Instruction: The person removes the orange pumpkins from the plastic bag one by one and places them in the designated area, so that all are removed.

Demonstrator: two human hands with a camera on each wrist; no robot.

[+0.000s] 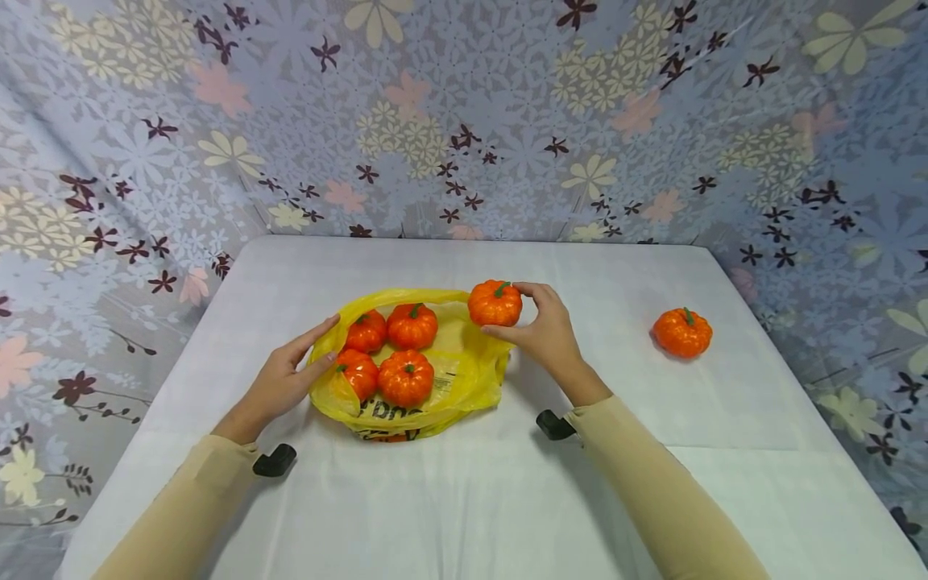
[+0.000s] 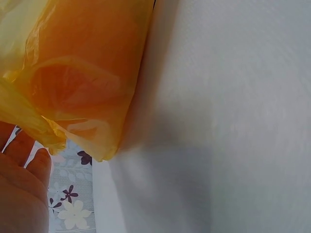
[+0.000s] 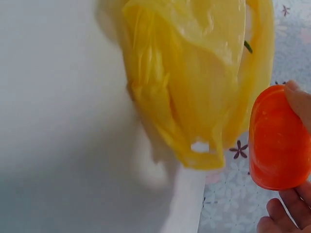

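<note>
A yellow plastic bag (image 1: 464,387) lies with its mouth wide and several small orange pumpkins inside, one of them a pumpkin (image 1: 407,379) near the front. At its left rim is my left hand (image 1: 279,383), fingers extended and thumb over the edge, touching the plastic. In the left wrist view the bag (image 2: 82,87) partly covers those fingertips. Over the bag's right rim my right hand (image 1: 547,334) holds another pumpkin (image 1: 495,304) with a green stem, between thumb and fingers. The right wrist view shows this pumpkin (image 3: 279,141) beside the bag.
One more orange pumpkin (image 1: 682,333) sits on the right part of the white-covered table (image 1: 580,499). Behind the table hangs a flowered cloth (image 1: 464,121). Black devices, such as the one at the right wrist (image 1: 555,424), stick out by both sleeves.
</note>
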